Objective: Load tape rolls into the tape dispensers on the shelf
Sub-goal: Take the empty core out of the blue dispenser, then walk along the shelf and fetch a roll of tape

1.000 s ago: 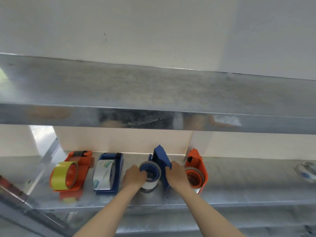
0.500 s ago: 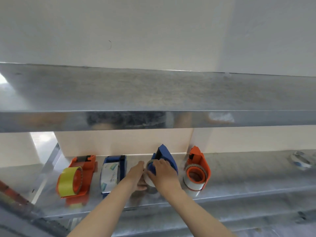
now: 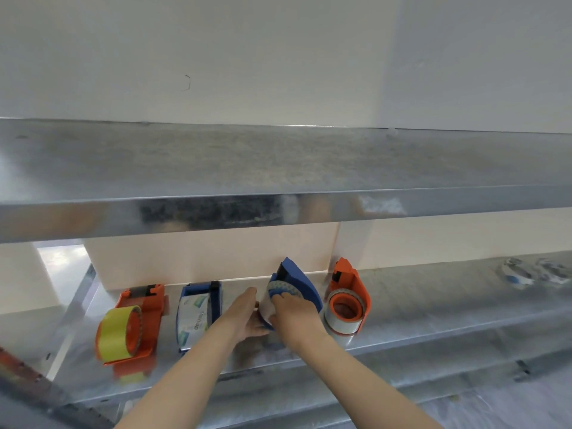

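Four tape dispensers stand in a row on the metal shelf (image 3: 433, 311). An orange dispenser (image 3: 136, 323) at the left holds a yellow roll. Beside it a blue dispenser (image 3: 199, 311) holds a printed clear roll. My right hand (image 3: 294, 314) lies over the third, a blue dispenser (image 3: 298, 280), fingers curled on its hub and the clear tape roll (image 3: 266, 306) there. My left hand (image 3: 244, 314) presses against that roll's left side. At the right an orange dispenser (image 3: 348, 300) carries a clear roll.
An upper metal shelf (image 3: 278, 187) overhangs the working shelf, close above the dispensers. Two loose tape rolls (image 3: 532, 272) lie far right on the same shelf. A white wall backs the rack. A lower rail runs along the front edge.
My right hand moved from the dispenser's right side onto the roll and hub. My left hand shifted to the roll's left side. The blue dispenser tilted slightly.
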